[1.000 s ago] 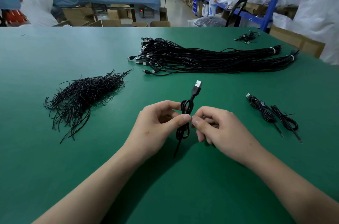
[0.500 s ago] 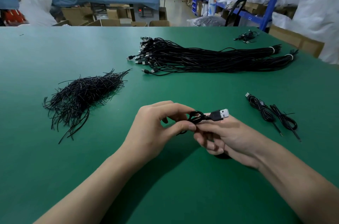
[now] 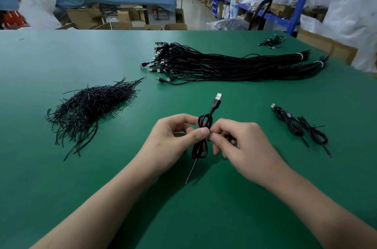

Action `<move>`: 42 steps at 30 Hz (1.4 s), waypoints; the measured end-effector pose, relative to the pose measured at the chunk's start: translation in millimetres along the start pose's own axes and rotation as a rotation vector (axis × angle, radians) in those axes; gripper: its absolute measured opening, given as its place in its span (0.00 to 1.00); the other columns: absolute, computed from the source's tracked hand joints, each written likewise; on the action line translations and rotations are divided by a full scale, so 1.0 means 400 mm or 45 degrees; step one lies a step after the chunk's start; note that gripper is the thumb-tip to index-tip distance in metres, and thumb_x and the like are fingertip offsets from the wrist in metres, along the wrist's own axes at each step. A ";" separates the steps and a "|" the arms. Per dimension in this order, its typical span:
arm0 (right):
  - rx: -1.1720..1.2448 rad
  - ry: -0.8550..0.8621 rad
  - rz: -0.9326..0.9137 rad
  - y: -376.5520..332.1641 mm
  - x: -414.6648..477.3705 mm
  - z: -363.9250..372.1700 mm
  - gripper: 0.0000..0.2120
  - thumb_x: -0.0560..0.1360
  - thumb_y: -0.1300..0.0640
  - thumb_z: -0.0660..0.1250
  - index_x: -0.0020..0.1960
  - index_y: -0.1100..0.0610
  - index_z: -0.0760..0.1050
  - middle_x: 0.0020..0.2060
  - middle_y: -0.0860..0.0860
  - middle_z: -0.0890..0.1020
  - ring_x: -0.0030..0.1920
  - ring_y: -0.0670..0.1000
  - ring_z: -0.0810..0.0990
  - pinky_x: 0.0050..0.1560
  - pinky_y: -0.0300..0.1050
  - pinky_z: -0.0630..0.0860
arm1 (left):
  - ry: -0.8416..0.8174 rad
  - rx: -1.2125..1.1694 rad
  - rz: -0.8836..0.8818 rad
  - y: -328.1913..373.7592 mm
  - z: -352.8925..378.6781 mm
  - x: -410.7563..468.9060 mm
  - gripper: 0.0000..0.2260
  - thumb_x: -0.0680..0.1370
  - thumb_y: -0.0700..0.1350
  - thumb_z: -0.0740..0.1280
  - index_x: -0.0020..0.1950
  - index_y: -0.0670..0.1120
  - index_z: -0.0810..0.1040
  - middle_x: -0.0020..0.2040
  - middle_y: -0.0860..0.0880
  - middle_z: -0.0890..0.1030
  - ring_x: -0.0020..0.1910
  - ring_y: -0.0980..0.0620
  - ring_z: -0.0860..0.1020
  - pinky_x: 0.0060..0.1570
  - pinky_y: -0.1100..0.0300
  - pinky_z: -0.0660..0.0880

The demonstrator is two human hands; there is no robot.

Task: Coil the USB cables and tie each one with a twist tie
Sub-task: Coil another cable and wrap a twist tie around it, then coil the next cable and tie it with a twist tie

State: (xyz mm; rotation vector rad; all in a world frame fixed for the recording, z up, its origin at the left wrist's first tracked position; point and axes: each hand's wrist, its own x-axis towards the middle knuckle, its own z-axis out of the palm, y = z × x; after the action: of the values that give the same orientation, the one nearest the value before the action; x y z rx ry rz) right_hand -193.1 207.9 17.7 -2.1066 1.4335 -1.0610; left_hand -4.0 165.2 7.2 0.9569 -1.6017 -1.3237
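The coiled USB cable (image 3: 200,122) is held above the green bench (image 3: 61,187), in front of the person at the middle of the view. Its long axis runs nearly upright and leans a little right at the top. The silver plug (image 3: 218,97) points up and away, and the thin bare tail (image 3: 190,171) trails down towards the person. The left hand (image 3: 173,140) pinches the coil's waist between thumb and forefinger, a narrow grip closed on the cable. The right hand (image 3: 242,146) meets it at the same spot, its grip also tight on the waist; whether a tie sits under the fingertips cannot be told. Loops show above and below the pinch. A loose heap of twist ties (image 3: 89,108) lies to the left, a long bundle of uncoiled cables (image 3: 224,65) lies farther back, and two finished coils (image 3: 285,120) lie side by side on the right.
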 end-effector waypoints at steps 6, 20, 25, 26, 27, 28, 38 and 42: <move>0.440 0.086 0.284 0.028 0.011 -0.009 0.03 0.81 0.53 0.67 0.51 0.50 0.80 0.39 0.49 0.86 0.32 0.46 0.79 0.33 0.37 0.73 | 0.123 -0.144 -0.027 -0.003 0.001 0.001 0.10 0.71 0.52 0.78 0.47 0.49 0.84 0.38 0.48 0.81 0.36 0.55 0.78 0.43 0.58 0.76; 0.616 0.071 0.508 -0.003 0.033 -0.039 0.05 0.75 0.56 0.74 0.46 0.57 0.81 0.36 0.49 0.86 0.33 0.42 0.82 0.32 0.35 0.74 | 0.243 -0.221 -0.020 0.032 0.035 0.036 0.07 0.73 0.44 0.76 0.47 0.45 0.82 0.37 0.52 0.85 0.35 0.61 0.81 0.34 0.75 0.70; 0.608 0.048 0.607 0.008 0.045 -0.076 0.10 0.78 0.49 0.70 0.52 0.55 0.81 0.43 0.50 0.87 0.40 0.45 0.85 0.36 0.40 0.77 | 0.156 -0.210 -0.087 0.062 0.083 0.094 0.07 0.74 0.47 0.77 0.45 0.45 0.81 0.35 0.55 0.83 0.35 0.63 0.79 0.33 0.76 0.69; 0.632 0.017 0.611 0.012 0.047 -0.087 0.10 0.79 0.50 0.69 0.53 0.56 0.81 0.43 0.51 0.88 0.39 0.47 0.85 0.35 0.40 0.77 | 0.151 -0.208 -0.090 0.064 0.098 0.105 0.07 0.74 0.47 0.77 0.44 0.46 0.81 0.35 0.55 0.82 0.35 0.63 0.79 0.34 0.76 0.70; 0.648 -0.008 0.617 0.017 0.049 -0.099 0.10 0.79 0.50 0.68 0.53 0.56 0.82 0.43 0.52 0.88 0.38 0.47 0.84 0.35 0.39 0.77 | 0.144 -0.206 -0.088 0.064 0.113 0.115 0.07 0.74 0.47 0.76 0.43 0.46 0.81 0.35 0.56 0.82 0.35 0.63 0.78 0.36 0.75 0.70; 0.651 -0.017 0.625 0.024 0.050 -0.112 0.10 0.79 0.51 0.68 0.53 0.57 0.82 0.42 0.53 0.87 0.36 0.47 0.83 0.34 0.39 0.77 | 0.128 -0.194 -0.081 0.063 0.126 0.127 0.07 0.75 0.48 0.76 0.43 0.46 0.81 0.36 0.55 0.82 0.36 0.62 0.78 0.38 0.75 0.71; -0.822 0.309 0.790 0.177 0.030 -0.374 0.11 0.76 0.44 0.70 0.40 0.50 0.80 0.30 0.46 0.84 0.34 0.50 0.82 0.37 0.48 0.81 | 0.293 0.781 -0.050 -0.025 0.004 0.305 0.14 0.81 0.51 0.67 0.65 0.48 0.81 0.59 0.51 0.83 0.56 0.50 0.79 0.62 0.54 0.74; -1.186 0.136 0.940 0.231 0.014 -0.400 0.19 0.77 0.45 0.68 0.35 0.58 0.78 0.27 0.52 0.79 0.31 0.55 0.80 0.32 0.44 0.77 | 0.283 1.251 -0.086 -0.075 -0.064 0.385 0.21 0.83 0.51 0.63 0.76 0.49 0.71 0.75 0.47 0.70 0.73 0.41 0.66 0.72 0.46 0.65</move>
State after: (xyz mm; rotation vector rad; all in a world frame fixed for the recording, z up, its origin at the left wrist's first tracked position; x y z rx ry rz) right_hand -370.8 181.3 60.7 -1.6635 2.8131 -0.1982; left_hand -35.3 9.4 -0.2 1.6600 -2.0572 -0.3680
